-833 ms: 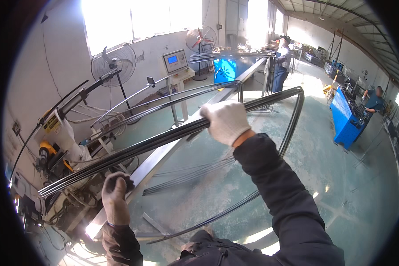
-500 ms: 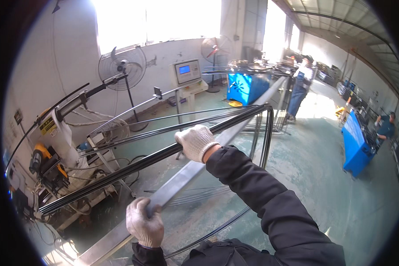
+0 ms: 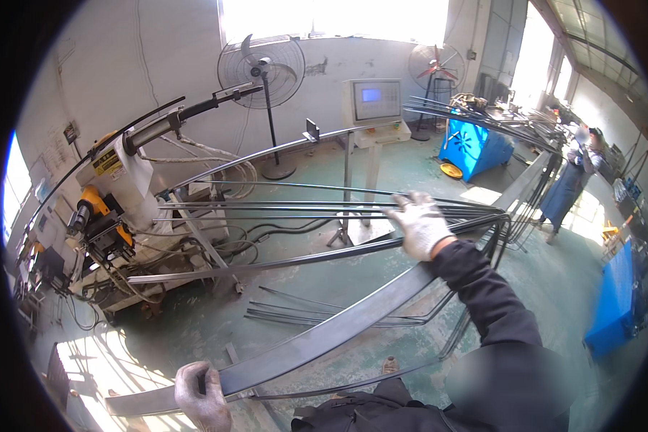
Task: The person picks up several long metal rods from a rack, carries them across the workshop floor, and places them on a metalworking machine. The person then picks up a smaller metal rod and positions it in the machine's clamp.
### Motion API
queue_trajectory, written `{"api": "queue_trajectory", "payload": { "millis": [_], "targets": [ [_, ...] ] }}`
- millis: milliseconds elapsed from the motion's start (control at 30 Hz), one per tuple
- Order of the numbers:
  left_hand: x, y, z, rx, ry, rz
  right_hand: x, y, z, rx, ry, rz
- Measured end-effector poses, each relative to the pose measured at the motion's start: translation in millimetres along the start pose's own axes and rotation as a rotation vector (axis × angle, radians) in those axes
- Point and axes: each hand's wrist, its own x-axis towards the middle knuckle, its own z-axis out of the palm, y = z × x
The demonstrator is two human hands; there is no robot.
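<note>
My right hand [image 3: 420, 227], in a pale knit glove, lies over a bundle of thin dark metal rods [image 3: 475, 207], its fingers stretched and spread. Beneath it, dark bars [image 3: 302, 258] run off to the left. The rods bend sharply downward at their right end [image 3: 502, 222]. Under them a long grey metal beam [image 3: 324, 345] slants from the lower left to the far right. Beside this beam's near end is my left hand [image 3: 203, 397], also gloved, with fingers loosely curled and a gap between thumb and fingers. Contact with the beam is unclear.
A machine with a cylinder arm [image 3: 151, 133] stands left, a control panel [image 3: 376, 101] beyond the rods. Bent rods [image 3: 324, 315] lie low beneath the beam. Fans [image 3: 261, 72] line the wall. A person [image 3: 570, 176] stands far right near a blue cabinet [image 3: 471, 147].
My view has swung left, so the room sits farther right in the picture. My right hand has loosened from the dark bars, its fingers now spread. My left hand's thumb has come off the beam.
</note>
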Motion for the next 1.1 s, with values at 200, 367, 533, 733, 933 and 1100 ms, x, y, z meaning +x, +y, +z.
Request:
{"api": "queue_trajectory", "payload": {
  "millis": [200,367,533,733,933,1100],
  "targets": [
    [24.6,34.8,59.6,0.406,0.278,-0.021,-7.1,131.6,22.9,0.036,-0.143,0.122],
    [43.6,62.5,91.8,0.499,0.195,-0.202,-21.4,248.6,61.4,0.113,-0.160,0.208],
    [44.6,80.6,134.0,0.555,0.055,-0.233,-28.3,387.3,115.7,0.169,0.065,0.363],
    [41.5,89.0,157.2,0.657,0.191,-0.337,-30.1,611.8,211.1,-0.059,0.170,0.904],
    [44.7,117.8,190.9,0.682,0.180,-0.409,-16.7,770.6,322.7,-0.143,0.214,1.402],
    [38.6,147.9,222.8,0.636,0.228,-0.203,-8.7,742.6,303.0,0.162,0.191,1.293]
  ]
}}
